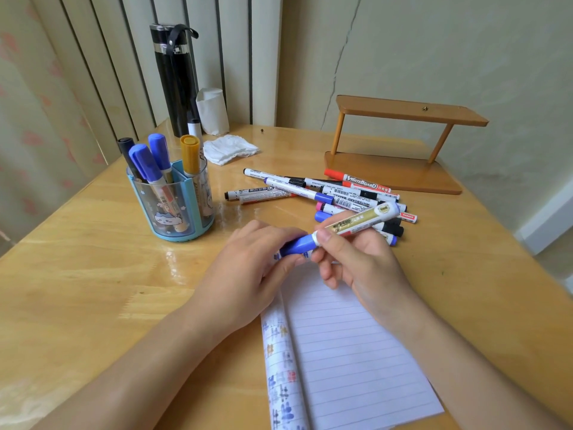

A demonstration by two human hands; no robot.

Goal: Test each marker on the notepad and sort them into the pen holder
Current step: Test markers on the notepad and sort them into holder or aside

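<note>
Marker (356, 220) with a blue cap (297, 243) is held just above the notepad (356, 352), the left hand (248, 268) curled round the cap and the right hand (356, 262) pinching the white-and-gold barrel. Cap and barrel are best kept in line, parting or joining straight. A red marker (359, 181) in the pile (310, 190) behind reads "WHITEBOARD"; a white marker (350, 201), upside down, "WHITEBOARD MARKER".

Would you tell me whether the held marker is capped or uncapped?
Capped: the blue cap meets the marker barrel, no tip showing; the left hand grips it.
</note>
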